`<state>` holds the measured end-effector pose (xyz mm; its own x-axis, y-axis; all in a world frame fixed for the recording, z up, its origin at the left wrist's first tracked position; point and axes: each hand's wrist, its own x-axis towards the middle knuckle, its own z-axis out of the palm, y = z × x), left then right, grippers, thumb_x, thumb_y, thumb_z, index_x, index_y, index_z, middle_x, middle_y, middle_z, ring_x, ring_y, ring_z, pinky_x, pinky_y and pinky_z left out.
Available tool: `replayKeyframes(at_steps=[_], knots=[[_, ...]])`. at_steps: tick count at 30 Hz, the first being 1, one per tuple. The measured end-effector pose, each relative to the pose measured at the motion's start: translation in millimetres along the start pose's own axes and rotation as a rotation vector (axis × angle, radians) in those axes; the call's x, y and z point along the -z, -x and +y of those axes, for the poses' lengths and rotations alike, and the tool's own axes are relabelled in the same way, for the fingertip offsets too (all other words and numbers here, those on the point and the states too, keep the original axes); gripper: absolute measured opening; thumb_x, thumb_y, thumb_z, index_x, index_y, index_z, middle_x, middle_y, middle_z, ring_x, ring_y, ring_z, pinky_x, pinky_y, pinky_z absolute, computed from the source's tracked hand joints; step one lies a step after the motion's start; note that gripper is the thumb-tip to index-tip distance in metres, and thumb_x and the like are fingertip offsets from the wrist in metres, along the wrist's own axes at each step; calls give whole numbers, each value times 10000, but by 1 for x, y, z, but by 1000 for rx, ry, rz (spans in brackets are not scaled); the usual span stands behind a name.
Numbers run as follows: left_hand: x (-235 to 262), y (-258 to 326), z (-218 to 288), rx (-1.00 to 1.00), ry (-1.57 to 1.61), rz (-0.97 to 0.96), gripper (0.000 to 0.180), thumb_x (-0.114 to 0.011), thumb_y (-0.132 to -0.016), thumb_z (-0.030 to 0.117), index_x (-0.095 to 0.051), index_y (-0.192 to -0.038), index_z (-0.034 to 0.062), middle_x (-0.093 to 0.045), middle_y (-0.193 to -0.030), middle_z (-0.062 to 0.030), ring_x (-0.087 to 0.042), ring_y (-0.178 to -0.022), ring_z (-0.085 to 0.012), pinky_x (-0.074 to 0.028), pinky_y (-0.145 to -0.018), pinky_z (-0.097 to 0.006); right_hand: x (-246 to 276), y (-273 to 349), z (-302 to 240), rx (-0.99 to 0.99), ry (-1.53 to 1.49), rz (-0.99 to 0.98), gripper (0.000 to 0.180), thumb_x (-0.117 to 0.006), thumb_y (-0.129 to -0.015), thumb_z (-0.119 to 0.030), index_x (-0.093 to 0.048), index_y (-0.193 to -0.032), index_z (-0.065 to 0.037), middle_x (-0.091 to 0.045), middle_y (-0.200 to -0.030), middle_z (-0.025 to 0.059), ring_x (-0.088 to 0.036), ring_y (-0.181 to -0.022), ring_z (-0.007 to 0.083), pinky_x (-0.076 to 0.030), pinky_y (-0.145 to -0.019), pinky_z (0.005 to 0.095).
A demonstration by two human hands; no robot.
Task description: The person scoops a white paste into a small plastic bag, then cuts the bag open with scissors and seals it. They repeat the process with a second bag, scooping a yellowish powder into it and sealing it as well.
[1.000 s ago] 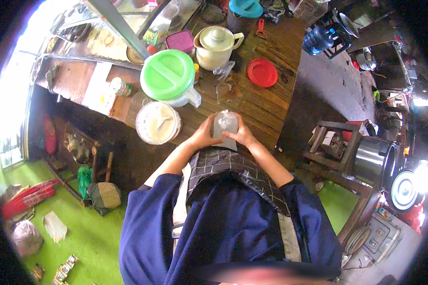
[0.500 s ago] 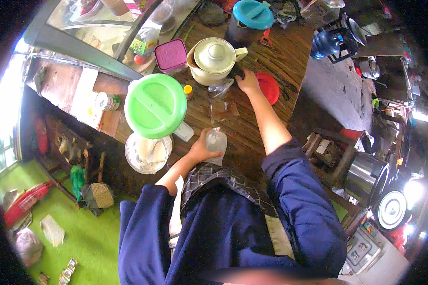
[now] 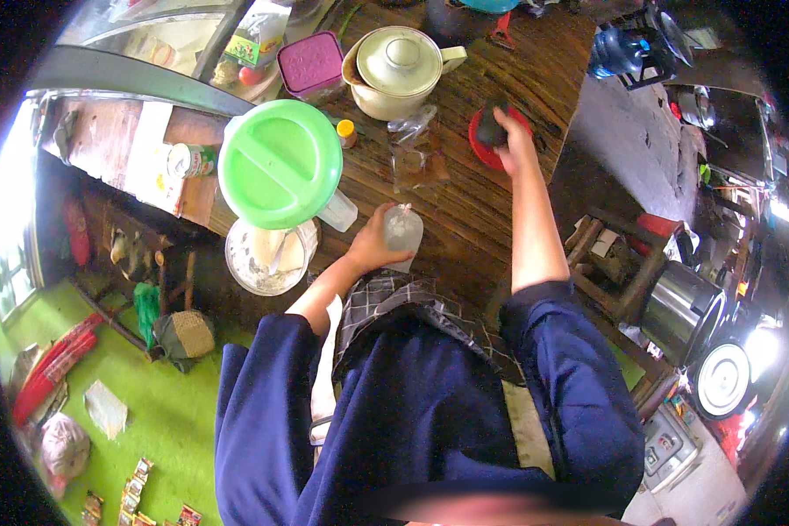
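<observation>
- Clear plastic bag of pale liquid (image 3: 403, 230), knotted at the top, stands at the near edge of the dark wooden plank table (image 3: 465, 206), my left hand (image 3: 373, 248) cupped round its side with fingers curled on it; a loose grip could let it tip or slide off the edge.
- Beside it, the round bowl of white contents (image 3: 267, 256) and the big jar with a green plastic lid (image 3: 279, 164) crowd that elbow, so I judge a bump likely.
- Farther out, my right hand (image 3: 510, 138) closes its fingers on a small dark object (image 3: 491, 127) over the red round lid (image 3: 493, 140); the long reach could snag the empty clear bags (image 3: 416, 149) near the cream lidded pot (image 3: 399, 70).
</observation>
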<state>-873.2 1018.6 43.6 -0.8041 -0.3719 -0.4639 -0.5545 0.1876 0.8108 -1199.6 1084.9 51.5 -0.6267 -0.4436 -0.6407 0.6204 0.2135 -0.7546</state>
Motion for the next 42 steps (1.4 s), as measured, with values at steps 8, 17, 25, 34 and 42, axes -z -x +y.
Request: replayKeyframes(at_steps=[8, 17, 25, 34, 42], knots=[[-5, 23, 10, -245, -124, 78, 960, -783, -510, 315, -268, -1281, 64, -461, -1190, -221, -463, -1091, -369, -388, -925, -407, 71, 157, 162, -111, 588, 121, 714, -695, -678, -445, -461, -1169, 17, -554, -1127, 176, -511, -1059, 313, -394, -897, 384], [-11, 68, 15, -355, -208, 130, 1001, -792, -518, 319, -235, -1303, 46, -424, -1233, -227, -424, -1143, -374, -358, -967, -411, 30, 207, 183, 763, 1161, 323, 608, -647, -748, -319, -410, -1232, -39, -515, -1094, 221, -494, -1023, 358, -390, -896, 426], [-13, 55, -12, -275, -227, 54, 968, -789, -517, 352, -266, -1281, 71, -460, -1179, -240, -459, -1088, -390, -396, -912, -428, -10, 224, 173, 771, 842, -220, 333, -600, -791, -143, -536, -1110, -73, -562, -984, 143, -575, -867, 264, -472, -757, 341], [-19, 22, -29, 19, -319, -114, 1075, -768, -481, 498, -234, -1311, 71, -473, -1166, -275, -478, -1085, -393, -403, -911, -424, 78, 192, 167, 536, 875, 170, 275, -592, -795, -192, -592, -1049, -89, -606, -978, 125, -619, -837, 232, -483, -751, 328], [-9, 5, -15, -70, -507, -107, 1085, -764, -475, 559, -273, -1324, 94, -305, -1317, -243, -327, -1199, -420, -305, -990, -452, 132, 128, 129, 393, 1053, 366, 262, -581, -799, -195, -604, -1041, -99, -621, -989, 123, -615, -847, 262, -479, -762, 325]])
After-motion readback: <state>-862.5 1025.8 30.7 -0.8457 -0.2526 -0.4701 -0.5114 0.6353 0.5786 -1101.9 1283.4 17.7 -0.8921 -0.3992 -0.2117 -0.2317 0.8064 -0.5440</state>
